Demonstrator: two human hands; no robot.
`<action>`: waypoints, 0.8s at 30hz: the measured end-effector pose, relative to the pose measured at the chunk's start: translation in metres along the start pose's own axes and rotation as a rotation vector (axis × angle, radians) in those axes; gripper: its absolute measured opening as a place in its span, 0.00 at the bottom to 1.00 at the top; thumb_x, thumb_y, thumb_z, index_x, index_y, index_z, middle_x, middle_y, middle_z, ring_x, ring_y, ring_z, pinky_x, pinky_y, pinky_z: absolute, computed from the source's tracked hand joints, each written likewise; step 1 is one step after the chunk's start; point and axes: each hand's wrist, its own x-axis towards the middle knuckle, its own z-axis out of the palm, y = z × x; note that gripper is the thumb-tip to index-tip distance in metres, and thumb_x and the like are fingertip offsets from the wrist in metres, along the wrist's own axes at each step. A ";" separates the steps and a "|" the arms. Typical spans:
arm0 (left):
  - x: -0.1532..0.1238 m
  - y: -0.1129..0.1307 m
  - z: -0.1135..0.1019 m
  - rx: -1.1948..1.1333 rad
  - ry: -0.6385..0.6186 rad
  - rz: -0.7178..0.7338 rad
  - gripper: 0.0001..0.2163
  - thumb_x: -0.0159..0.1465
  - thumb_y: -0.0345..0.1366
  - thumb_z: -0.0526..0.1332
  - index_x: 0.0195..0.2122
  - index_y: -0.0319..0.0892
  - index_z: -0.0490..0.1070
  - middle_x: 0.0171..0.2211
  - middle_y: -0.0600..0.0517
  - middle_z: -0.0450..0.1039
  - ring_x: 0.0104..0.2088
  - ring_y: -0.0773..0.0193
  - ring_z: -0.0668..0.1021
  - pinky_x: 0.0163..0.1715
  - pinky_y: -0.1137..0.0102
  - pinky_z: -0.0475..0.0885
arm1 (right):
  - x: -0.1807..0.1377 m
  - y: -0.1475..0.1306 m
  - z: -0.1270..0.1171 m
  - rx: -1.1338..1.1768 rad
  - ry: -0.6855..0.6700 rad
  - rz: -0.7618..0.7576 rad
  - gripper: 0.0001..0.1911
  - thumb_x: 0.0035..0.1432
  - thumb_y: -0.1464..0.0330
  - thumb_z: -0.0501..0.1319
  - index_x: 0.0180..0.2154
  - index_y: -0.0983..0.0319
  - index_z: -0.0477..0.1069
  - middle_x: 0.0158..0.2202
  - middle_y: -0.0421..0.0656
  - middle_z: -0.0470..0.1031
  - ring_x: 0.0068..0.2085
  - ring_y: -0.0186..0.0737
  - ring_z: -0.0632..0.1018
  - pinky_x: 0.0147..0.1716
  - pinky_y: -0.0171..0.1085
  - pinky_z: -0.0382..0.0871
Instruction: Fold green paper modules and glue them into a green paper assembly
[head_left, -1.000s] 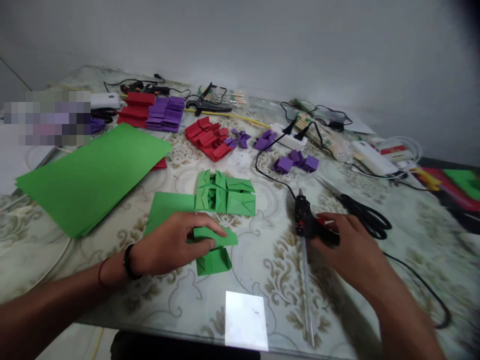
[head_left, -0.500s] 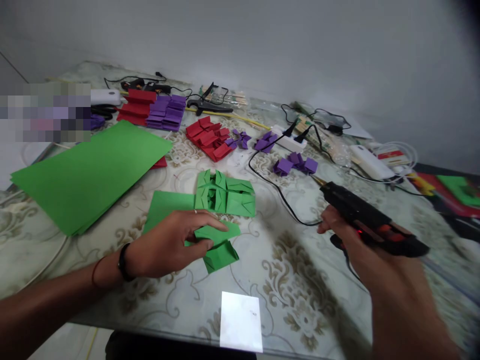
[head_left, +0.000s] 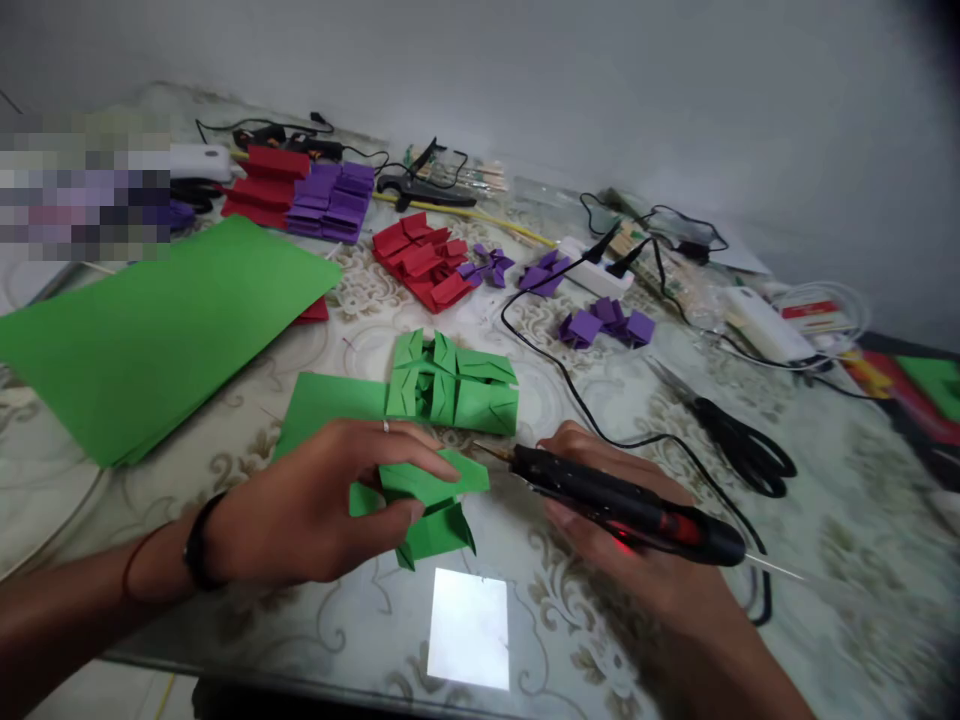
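Pale, leaf-patterned covering spreads across the bench (head_left: 345, 630), and a bright white rectangle (head_left: 469, 630) shows at its near side. Just beyond, the left hand (head_left: 300, 510) holds a folded green paper piece (head_left: 435, 485) lightly between thumb and fingers, its loose flap (head_left: 442, 530) turned to the near side. To the right, the right hand (head_left: 622, 565) is wrapped around a black glue gun (head_left: 630, 500) with a red glow on its body; whether a finger presses the trigger is hidden. Its nozzle (head_left: 495, 453) points left, close to the folded piece's right edge; whether they touch is hard to tell.

Good handling here, I judge, means a light pinch that steadies the paper without crushing its creases, the left fingertips well back from the hot metal, and the nozzle low and slow so that any glue stays thin. The gun's black cable (head_left: 570, 385) loops away over the bench, best left slack.

Farther off lie a joined green block (head_left: 454, 385) and, to the right, black-handled scissors (head_left: 739, 440); beyond them sit purple folded pieces (head_left: 604, 323), a red folded piece (head_left: 424, 260) and a white power strip (head_left: 600, 272).
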 end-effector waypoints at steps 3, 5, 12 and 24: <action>-0.001 -0.001 0.001 0.012 0.020 -0.027 0.12 0.69 0.34 0.67 0.52 0.50 0.83 0.54 0.51 0.85 0.54 0.54 0.85 0.53 0.64 0.80 | 0.000 0.000 0.002 -0.001 -0.027 0.026 0.11 0.65 0.73 0.62 0.30 0.58 0.67 0.27 0.38 0.67 0.29 0.38 0.69 0.30 0.40 0.63; -0.001 0.000 0.001 0.016 0.019 -0.045 0.12 0.69 0.35 0.68 0.53 0.51 0.83 0.54 0.51 0.85 0.54 0.54 0.85 0.54 0.64 0.80 | 0.001 -0.002 0.003 0.003 -0.039 0.047 0.10 0.65 0.73 0.62 0.30 0.58 0.67 0.26 0.37 0.67 0.28 0.38 0.68 0.30 0.40 0.63; -0.002 0.002 -0.001 -0.019 -0.010 -0.089 0.12 0.69 0.38 0.69 0.53 0.52 0.83 0.53 0.52 0.86 0.54 0.52 0.85 0.48 0.66 0.82 | 0.001 -0.004 0.006 -0.011 -0.044 0.083 0.12 0.64 0.72 0.64 0.28 0.57 0.67 0.25 0.39 0.69 0.29 0.40 0.70 0.29 0.40 0.65; -0.003 0.004 0.000 -0.006 0.011 -0.072 0.10 0.69 0.37 0.69 0.51 0.54 0.83 0.51 0.55 0.87 0.55 0.54 0.84 0.60 0.63 0.78 | 0.003 -0.007 0.007 -0.037 -0.056 0.124 0.11 0.65 0.72 0.64 0.29 0.57 0.69 0.25 0.38 0.68 0.28 0.41 0.71 0.29 0.41 0.66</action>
